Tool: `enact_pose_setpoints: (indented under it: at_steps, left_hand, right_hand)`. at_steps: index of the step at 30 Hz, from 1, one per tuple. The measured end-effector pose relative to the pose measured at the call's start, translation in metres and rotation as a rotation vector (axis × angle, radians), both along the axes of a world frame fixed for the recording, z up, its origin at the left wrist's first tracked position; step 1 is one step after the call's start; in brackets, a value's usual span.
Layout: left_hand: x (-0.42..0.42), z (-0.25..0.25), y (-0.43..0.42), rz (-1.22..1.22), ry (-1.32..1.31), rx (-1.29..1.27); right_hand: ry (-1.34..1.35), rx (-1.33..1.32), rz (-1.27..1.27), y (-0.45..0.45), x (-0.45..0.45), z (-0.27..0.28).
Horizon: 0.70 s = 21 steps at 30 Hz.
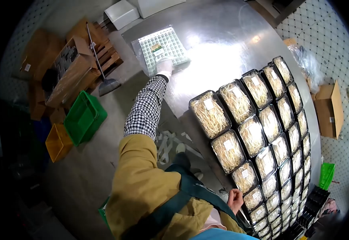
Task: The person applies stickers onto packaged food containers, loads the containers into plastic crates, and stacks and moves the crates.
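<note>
My left hand, in a white glove with a checkered sleeve behind it, is stretched far out over a pale green-and-white sheet with rows of small round marks. It touches the sheet's near edge; the fingers blend into the pale surface. A small green-and-white label lies just beyond the fingertips. Clear plastic surrounds the sheet. Low by my body, my bare right hand has its fingers curled, beside black trays of bean sprouts. Whether it holds anything is hidden. Many of the wrapped trays carry white labels.
The trays stand in rows along the steel table. White boxes are at its far end. Left on the floor are a green crate, a yellow crate, a broom and cardboard boxes. Another carton stands right.
</note>
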<state>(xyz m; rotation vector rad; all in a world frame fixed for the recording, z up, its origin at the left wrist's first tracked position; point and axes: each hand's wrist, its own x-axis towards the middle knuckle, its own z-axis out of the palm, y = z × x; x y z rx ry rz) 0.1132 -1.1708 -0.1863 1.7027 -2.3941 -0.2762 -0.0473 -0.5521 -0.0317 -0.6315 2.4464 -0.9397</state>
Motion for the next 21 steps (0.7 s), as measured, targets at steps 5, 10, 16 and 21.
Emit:
enact_pose_setpoints:
  at_steps: [5,10,16,21]
  left_hand:
    - [0.012,0.02,-0.017,-0.219,-0.082,0.204]
    - [0.017,0.037,-0.014,-0.184,-0.015,0.419]
    - [-0.001,0.075,0.014,-0.101,-0.058,0.199]
    - [-0.004,0.065,0.011,-0.154,0.022,0.235]
  right_hand:
    - [-0.029,-0.012,0.005,-0.01,0.004,0.005]
    - [-0.034,-0.048,-0.019,-0.002,0.005,-0.003]
    - [-0.052,-0.048,-0.037,0.002,0.007,-0.002]
    - [-0.143,-0.114,-0.049,-0.001,0.007,0.0]
